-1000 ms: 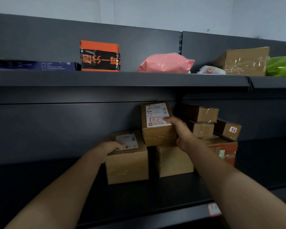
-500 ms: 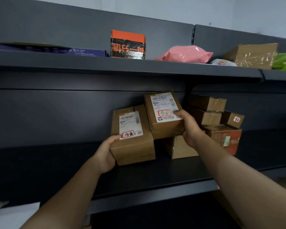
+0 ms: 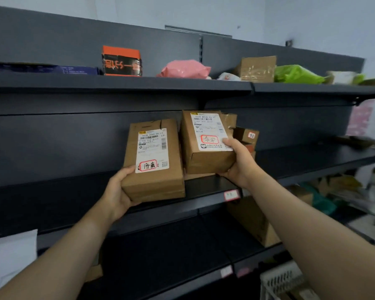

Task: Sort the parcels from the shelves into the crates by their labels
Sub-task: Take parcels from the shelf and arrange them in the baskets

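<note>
Since their white labels (image 3: 153, 150) apparently needed reading, the left hand (image 3: 117, 192) gripped a taller brown cardboard parcel (image 3: 158, 184), the right hand (image 3: 239, 163) a shorter brown cardboard parcel (image 3: 210, 162), faces outward.

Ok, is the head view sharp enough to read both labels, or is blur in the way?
Head view: labels on the left box and right box are sharp, handwriting legible; the frame's right edge is motion-blurred beyond the green bag; the lower shelf sits in deep shadow.
</note>
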Demonstrator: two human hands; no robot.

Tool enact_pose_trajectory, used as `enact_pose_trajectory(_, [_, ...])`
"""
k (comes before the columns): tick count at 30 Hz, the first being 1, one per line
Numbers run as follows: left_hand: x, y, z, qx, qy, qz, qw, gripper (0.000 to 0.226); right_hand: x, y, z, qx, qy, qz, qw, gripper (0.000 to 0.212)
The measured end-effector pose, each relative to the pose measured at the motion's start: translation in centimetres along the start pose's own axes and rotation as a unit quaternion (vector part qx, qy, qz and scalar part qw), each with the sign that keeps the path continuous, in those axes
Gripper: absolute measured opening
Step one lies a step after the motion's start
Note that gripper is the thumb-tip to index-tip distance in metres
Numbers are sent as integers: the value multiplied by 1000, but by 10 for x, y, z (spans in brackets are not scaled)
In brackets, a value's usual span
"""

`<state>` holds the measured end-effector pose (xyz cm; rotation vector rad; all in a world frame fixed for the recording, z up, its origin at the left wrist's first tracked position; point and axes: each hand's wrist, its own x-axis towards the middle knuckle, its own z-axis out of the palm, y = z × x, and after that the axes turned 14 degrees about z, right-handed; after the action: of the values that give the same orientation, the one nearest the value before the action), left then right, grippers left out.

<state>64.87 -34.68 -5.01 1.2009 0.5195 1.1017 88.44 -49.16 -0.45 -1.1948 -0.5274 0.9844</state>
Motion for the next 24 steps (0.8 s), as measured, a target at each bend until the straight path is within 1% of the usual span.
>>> enact_pose_trajectory(3, [-37, -18, 43, 8, -56, -2, 998, 33, -52, 2, -58, 10, 29, -8, 1000, 29])
enact_pose_trajectory(6, [-73, -43, 106, 26, -115, -17, 993, 44, -107, 5, -122, 14, 92, -14, 996, 36])
enact_pose_trajectory(7, [-86, -53, 130, 33, -130, -27, 991, 44, -127, 7, -145, 14, 115, -11, 993, 36])
enact_pose_trajectory(9, [-113, -75, 176, 46, -154, -55, 985, 41, -166, 11, -190, 20, 153, 3, 988, 24])
enact_pose_trajectory(11, [-138, -102, 220, 62, -174, -101, 978, 37, -203, 15, -237, 41, 197, 25, 979, 12])
enact_pose_trajectory(12, [-149, -116, 241, 69, -189, -127, 971, 34, -220, 18, -260, 52, 225, 37, 972, 10])
enact_pose_trajectory(14, [-172, -144, 283, 78, -226, -174, 955, 26, -249, 24, -304, 67, 276, 62, 957, 16])
enact_pose_trajectory(17, [-201, -187, 341, 104, -265, -237, 929, 27, -284, 41, -364, 78, 349, 86, 930, 21])
enact_pose_trajectory(22, [-236, -271, 415, 156, -362, -259, 882, 39, -327, 81, -458, 63, 448, 117, 884, 31])
enact_pose_trajectory(24, [-244, -302, 434, 170, -377, -271, 869, 40, -334, 101, -492, 68, 478, 138, 865, 34])
